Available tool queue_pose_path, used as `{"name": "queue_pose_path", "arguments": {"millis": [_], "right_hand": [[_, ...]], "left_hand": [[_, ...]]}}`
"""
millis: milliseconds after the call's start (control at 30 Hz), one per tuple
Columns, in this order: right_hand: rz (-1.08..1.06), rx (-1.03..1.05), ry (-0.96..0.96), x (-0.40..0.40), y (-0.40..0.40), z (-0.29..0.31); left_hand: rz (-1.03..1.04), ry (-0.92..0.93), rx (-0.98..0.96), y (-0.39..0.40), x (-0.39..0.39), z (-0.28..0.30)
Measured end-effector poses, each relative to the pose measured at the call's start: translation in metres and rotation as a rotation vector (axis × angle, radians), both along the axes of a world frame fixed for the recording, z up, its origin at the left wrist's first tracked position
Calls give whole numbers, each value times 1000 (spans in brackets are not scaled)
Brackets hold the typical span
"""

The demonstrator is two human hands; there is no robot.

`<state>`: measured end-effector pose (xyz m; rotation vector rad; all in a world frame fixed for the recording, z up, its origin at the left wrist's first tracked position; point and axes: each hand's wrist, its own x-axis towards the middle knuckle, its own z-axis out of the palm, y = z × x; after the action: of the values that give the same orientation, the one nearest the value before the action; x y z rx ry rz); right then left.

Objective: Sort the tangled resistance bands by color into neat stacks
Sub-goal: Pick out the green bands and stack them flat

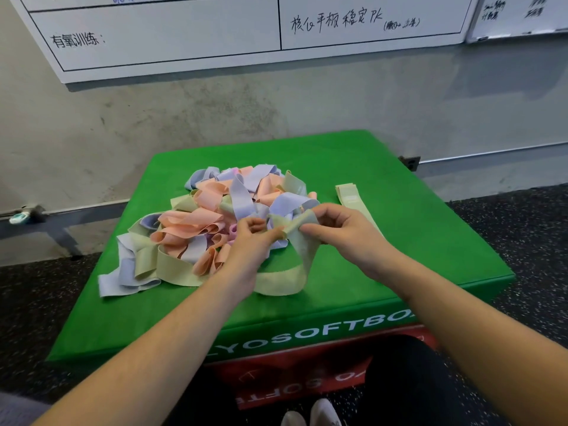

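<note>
Between both hands' fingers (307,230), a pale green band (302,256) is pinched.

Grey concrete wall (215,112), whiteboard (159,35) with handwriting, dark speckled floor (522,229), green soft box (399,241)

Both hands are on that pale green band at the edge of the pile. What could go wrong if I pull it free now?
1. The pale green band pinched by the left hand and right hand loops back toward the tangled pile; pulling may drag peach and lavender bands along.
2. Loose bands near the green box front edge could slide off.
3. The sorted green band lies close by; a wide pull could disturb it.
</note>
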<state>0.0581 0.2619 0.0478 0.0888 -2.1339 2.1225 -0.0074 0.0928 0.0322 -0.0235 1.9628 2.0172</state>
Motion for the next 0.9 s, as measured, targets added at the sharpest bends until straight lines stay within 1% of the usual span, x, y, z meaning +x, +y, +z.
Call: {"name": "queue_pose_path", "arguments": {"millis": [67,133,200,267,300,400,467,533,700,800,900], "right_hand": [[-16,-16,5,-3,0,3],[-44,-34,-2,-6,1,8],[-61,-54,-5,-7,3,12],[-75,-53,-4,-8,5,18],[-86,-39,2,-8,7,20],[-107,16,21,-7,9,25],[-117,49,29,-6,11,27],[-130,53,40,-6,14,28],[-133,-52,65,-6,20,32],[-186,-39,104,-6,27,33],[-209,-57,98,-8,35,29]], "left_hand": [[0,127,-27,3,2,1],[-92,237,19,7,5,4],[-190,262,135,12,11,10],[-256,226,231,16,17,19],[-286,227,223,17,18,21],[-358,320,96,22,18,21],[-330,360,57,22,19,19],[-301,368,58,25,20,16],[-269,367,32,35,20,20],[-272,359,3,41,19,21],[-281,327,75,52,18,26]]}}
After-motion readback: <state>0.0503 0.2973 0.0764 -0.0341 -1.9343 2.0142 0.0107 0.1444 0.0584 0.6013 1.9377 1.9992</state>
